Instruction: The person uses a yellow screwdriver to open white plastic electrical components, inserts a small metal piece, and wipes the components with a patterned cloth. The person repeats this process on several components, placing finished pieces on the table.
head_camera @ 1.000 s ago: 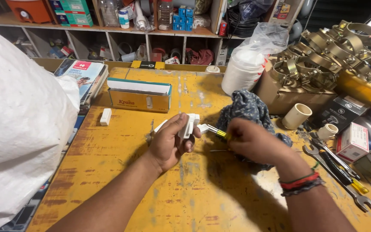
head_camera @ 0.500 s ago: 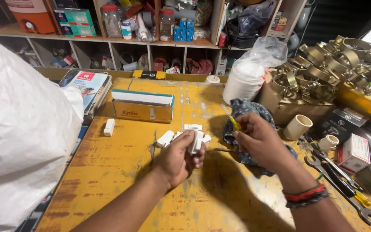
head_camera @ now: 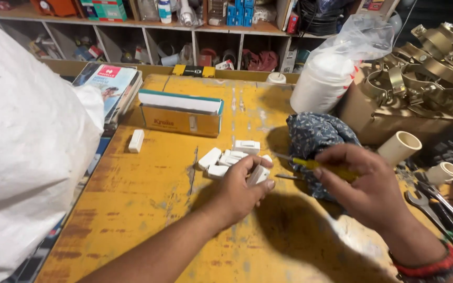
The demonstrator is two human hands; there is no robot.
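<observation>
My left hand (head_camera: 242, 186) rests on the yellow worktable (head_camera: 148, 209) with its fingers closed around a small white plastic block (head_camera: 258, 174). Several more white blocks (head_camera: 230, 154) lie in a loose cluster just beyond its fingertips. My right hand (head_camera: 365, 186) holds a yellow-handled screwdriver (head_camera: 321, 165), whose metal tip points left toward the white block, a short gap away. A second thin metal tool (head_camera: 289, 177) lies on the table between my hands. A blue patterned cloth (head_camera: 315, 133) is bunched under and behind my right hand.
A yellow and white carton (head_camera: 180, 112) stands mid-table, a lone white block (head_camera: 136, 140) to its left. A big white sack (head_camera: 22, 147) fills the left side. A bagged white tub (head_camera: 326, 78), brass clamps (head_camera: 425, 57), cream pipe pieces (head_camera: 400, 148) and wrenches (head_camera: 441, 207) crowd the right.
My left hand has lowered onto the table with the white block. My right hand has come down and left, bringing the screwdriver tip close to that block again.
</observation>
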